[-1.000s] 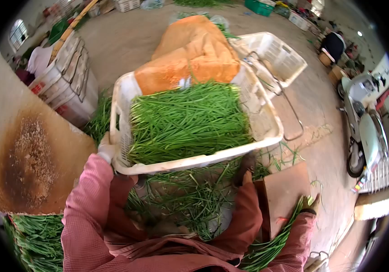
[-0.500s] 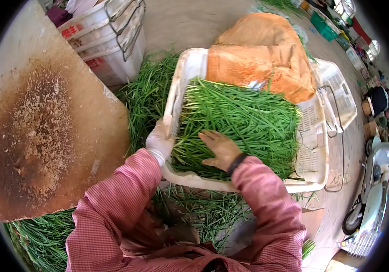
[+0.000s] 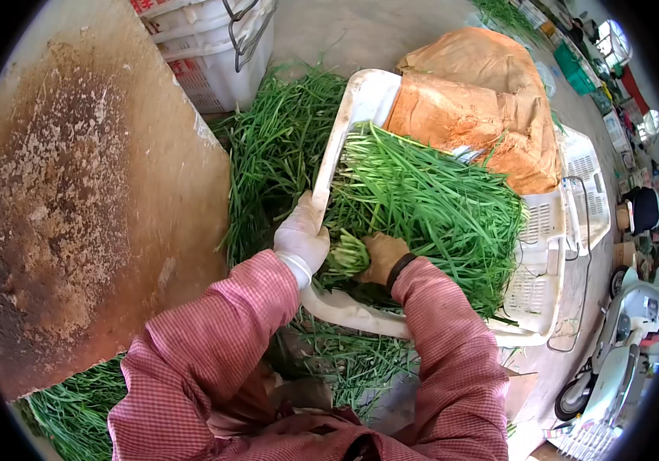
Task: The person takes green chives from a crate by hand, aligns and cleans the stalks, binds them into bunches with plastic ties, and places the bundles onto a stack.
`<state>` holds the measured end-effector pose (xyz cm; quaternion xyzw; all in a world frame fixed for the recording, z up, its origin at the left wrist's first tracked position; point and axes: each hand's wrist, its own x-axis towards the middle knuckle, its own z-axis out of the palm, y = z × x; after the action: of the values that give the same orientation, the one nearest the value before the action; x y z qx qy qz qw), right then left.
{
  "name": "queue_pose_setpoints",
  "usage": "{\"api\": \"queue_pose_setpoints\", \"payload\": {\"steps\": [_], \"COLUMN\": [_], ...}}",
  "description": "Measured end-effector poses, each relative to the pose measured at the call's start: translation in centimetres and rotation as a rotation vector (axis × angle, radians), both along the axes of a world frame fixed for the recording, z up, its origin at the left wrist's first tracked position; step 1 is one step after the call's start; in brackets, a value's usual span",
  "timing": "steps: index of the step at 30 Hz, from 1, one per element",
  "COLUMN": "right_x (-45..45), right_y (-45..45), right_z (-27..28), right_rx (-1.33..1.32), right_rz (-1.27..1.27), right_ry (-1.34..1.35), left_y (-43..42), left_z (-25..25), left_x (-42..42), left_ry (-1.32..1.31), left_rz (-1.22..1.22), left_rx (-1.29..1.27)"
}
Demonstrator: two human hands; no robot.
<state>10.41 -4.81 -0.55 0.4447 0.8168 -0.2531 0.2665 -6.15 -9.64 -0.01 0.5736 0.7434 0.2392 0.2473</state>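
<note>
A white plastic crate (image 3: 355, 316) holds a thick layer of long green stalks (image 3: 437, 207), with an orange-brown sheet (image 3: 475, 115) over its far side. My left hand (image 3: 303, 237), in a whitish glove, is closed round the crate's left rim near the front corner. Inside that corner, my right hand (image 3: 385, 258), with a dark band at the wrist, is wrapped round a bundle of stalks (image 3: 347, 255), whose pale cut ends point left toward my left hand. Part of the bundle is hidden under the right hand.
A stained board (image 3: 76, 207) stands at the left. Stacked white crates (image 3: 222, 69) are behind it, with loose greens (image 3: 276, 146) alongside. More greens (image 3: 360, 361) lie on the floor below. A scooter (image 3: 614, 353) and a person (image 3: 641, 210) are at the right.
My right hand came from the lower right into the crate, lay spread on the stalks, and now grips a bundle at the near left corner. The view has swung left; my left hand stays on the rim.
</note>
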Motion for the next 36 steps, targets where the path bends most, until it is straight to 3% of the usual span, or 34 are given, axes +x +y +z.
{"api": "queue_pose_setpoints", "payload": {"steps": [7,9,12,14,19,21,23,24,26,27,28,29,30,34,35,36], "right_x": [-1.1,-2.6,-5.4,-6.7,-6.2,-4.8,-1.4,1.0,5.1,7.2,9.2,11.7,13.3,16.0,16.0,15.9], "right_y": [-0.3,-0.6,-1.0,-0.1,0.4,0.3,0.7,2.2,2.8,3.0,2.9,2.8,2.7,1.4,1.2,0.9], "right_z": [1.7,1.2,-0.1,-0.4,-0.3,1.4,0.4,-1.0,3.2,4.8,5.9,4.8,5.0,6.6,6.9,7.0], "right_rx": [0.242,0.098,0.136,-0.05,-0.1,-0.027,0.196,0.115,0.039,-0.052,0.006,-0.188,-0.205,-0.179,-0.194,-0.186], "right_rz": [0.134,0.1,0.084,0.012,0.088,0.166,0.154,0.117,-0.285,-0.443,-0.545,-0.714,-0.728,-0.768,-0.781,-0.769], "right_ry": [-0.122,0.059,0.099,-0.104,-0.275,-0.173,0.14,0.384,0.608,0.728,0.736,1.012,1.087,1.199,1.195,1.215], "left_y": [0.5,0.1,0.0,0.2,0.4,0.2,0.1,0.2,0.6,0.6,0.9,0.5,0.1,-0.1,0.0,0.6], "left_z": [-0.3,-1.0,0.0,0.9,0.4,0.0,-0.2,-0.1,-2.5,-1.2,-1.0,-0.8,2.0,5.6,4.1,2.1], "left_x": [0.1,0.2,0.2,0.1,0.2,0.1,0.1,0.1,-0.3,-0.2,-0.4,0.0,0.7,4.3,5.8,7.5], "left_ry": [-0.019,0.062,0.03,-0.001,-0.082,-0.073,-0.064,-0.118,-0.23,-0.068,-0.028,0.163,0.357,0.431,0.277,0.087], "left_rz": [-0.003,-0.017,0.015,0.002,0.025,0.041,0.049,0.044,0.038,0.012,0.016,0.006,0.009,-0.388,-0.471,-0.474], "left_rx": [-0.125,0.109,0.029,-0.038,-0.054,0.019,0.011,0.016,0.048,-0.018,0.097,0.124,0.151,0.09,0.215,0.096]}}
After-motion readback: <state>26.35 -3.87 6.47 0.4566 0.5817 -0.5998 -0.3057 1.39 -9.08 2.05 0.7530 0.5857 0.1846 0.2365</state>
